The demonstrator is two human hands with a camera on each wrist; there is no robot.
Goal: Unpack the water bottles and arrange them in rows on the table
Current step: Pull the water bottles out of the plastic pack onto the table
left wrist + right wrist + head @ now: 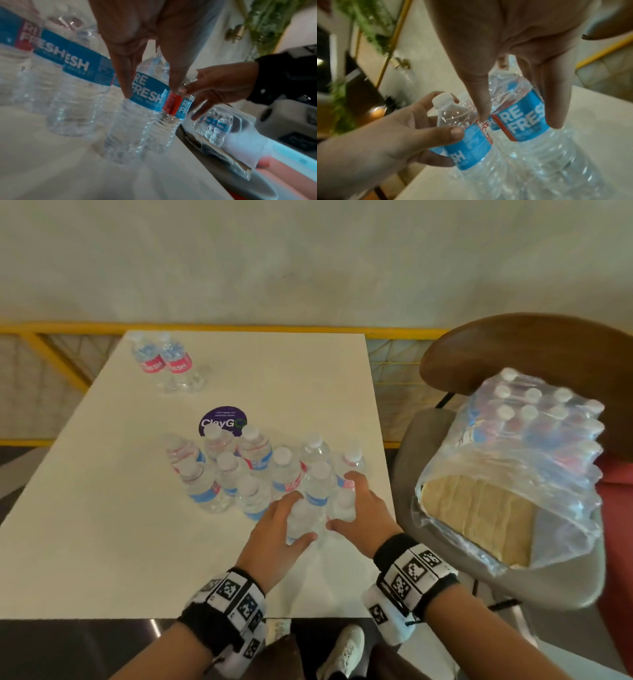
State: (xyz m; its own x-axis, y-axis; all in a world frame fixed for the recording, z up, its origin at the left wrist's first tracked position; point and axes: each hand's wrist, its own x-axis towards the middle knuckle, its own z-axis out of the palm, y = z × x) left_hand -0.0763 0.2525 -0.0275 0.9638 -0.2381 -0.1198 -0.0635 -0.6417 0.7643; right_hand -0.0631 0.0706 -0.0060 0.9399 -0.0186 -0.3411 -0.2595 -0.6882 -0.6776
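Several clear water bottles (239, 470) with blue-and-red labels stand clustered mid-table. Two more bottles (164, 361) stand at the far left corner. My left hand (294, 518) (150, 93) (455, 116) grips one upright bottle (317, 484) (130, 128) (474, 148) by its label at the cluster's near right. Right beside it, my right hand (346, 501) (518, 120) (188, 104) grips a second bottle (342, 505) (527, 129) (164, 129). The two held bottles touch each other near the table's right edge. A torn shrink-wrapped pack (534, 446) (214, 125) with more bottles lies on a chair to the right.
The white table (102, 525) carries a purple round sticker (219, 419) behind the cluster. A brown-backed chair (513, 344) holding the pack stands close against the table's right edge. A yellow railing (239, 326) runs behind the table. My shoe (346, 648) shows below the near edge.
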